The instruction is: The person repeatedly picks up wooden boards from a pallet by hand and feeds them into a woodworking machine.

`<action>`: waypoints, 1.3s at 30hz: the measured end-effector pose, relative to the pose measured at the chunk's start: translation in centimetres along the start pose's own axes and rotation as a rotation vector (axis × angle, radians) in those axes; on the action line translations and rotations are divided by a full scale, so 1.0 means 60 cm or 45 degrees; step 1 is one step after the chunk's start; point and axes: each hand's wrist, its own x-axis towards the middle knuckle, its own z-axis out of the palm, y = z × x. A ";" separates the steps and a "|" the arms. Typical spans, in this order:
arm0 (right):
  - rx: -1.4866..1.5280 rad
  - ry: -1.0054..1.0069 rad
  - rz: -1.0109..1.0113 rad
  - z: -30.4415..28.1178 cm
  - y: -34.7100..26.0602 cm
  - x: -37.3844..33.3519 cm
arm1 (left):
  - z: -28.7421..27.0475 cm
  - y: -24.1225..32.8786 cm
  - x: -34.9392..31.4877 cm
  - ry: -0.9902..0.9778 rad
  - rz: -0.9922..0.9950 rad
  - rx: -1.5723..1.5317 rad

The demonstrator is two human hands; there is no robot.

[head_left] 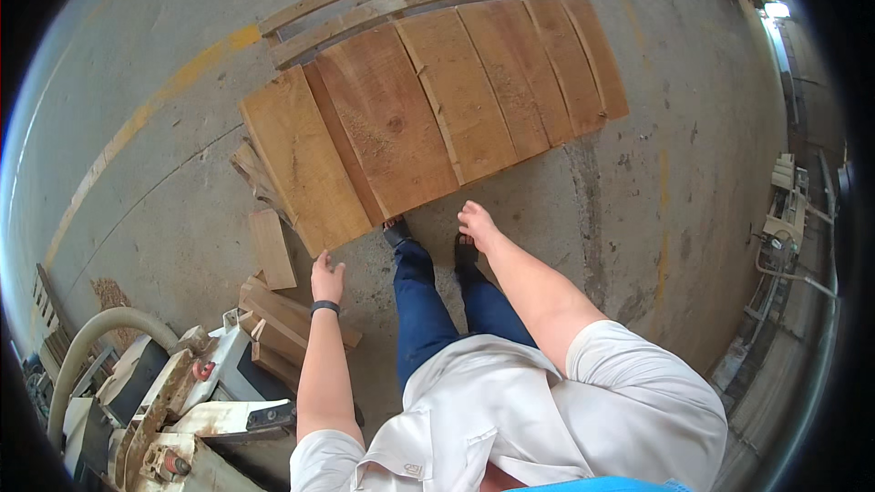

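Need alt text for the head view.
Wide wooden boards lie side by side, the person's left hand by the nearest corner, contact unclear, the right hand just off the near edge. A slatted pallet shows behind; a machine with a beige hose stands lower left.

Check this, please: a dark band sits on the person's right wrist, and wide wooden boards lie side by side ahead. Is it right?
One mistake: the dark band is on the left wrist, not the right, as the head view shows. The wide wooden boards do lie side by side ahead.
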 end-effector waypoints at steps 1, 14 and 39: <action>0.295 0.096 0.021 0.005 -0.010 0.023 | 0.015 -0.016 0.022 0.056 -0.099 -0.102; 0.734 0.318 -0.012 0.079 -0.045 0.116 | 0.031 -0.099 0.158 0.277 -0.356 0.046; -0.202 -0.292 -0.269 0.040 -0.126 0.045 | -0.049 -0.003 0.113 -0.012 0.009 -0.617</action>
